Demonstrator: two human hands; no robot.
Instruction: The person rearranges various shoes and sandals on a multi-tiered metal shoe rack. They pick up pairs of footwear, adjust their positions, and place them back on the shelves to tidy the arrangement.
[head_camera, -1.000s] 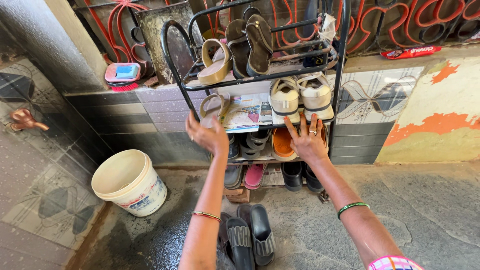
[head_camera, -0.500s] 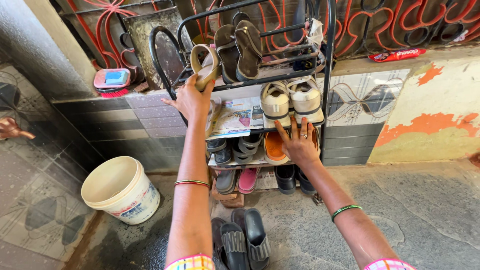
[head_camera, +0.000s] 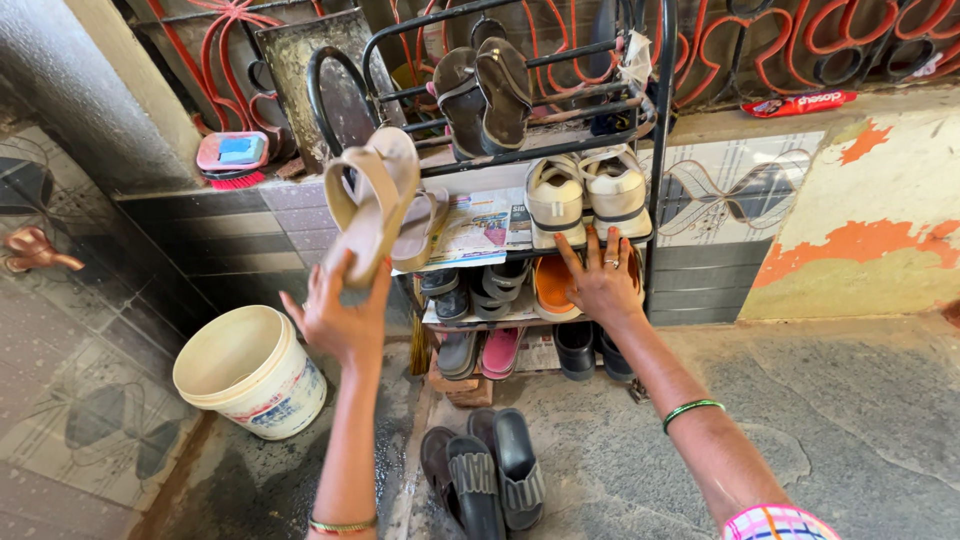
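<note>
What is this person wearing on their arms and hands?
Both forearms are bare. The left hand has no ring that shows; a thin bangle with gold and red in it sits low on that arm. The right hand wears a ring on one finger, with a green bangle on its forearm. A bright checked sleeve shows at the right arm.

home entry | shoe rack (head_camera: 655, 150) | tiled wall (head_camera: 240, 235) | bucket (head_camera: 252, 372)

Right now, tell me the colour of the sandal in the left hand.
Beige sandal, held in the left hand; head view.
</note>
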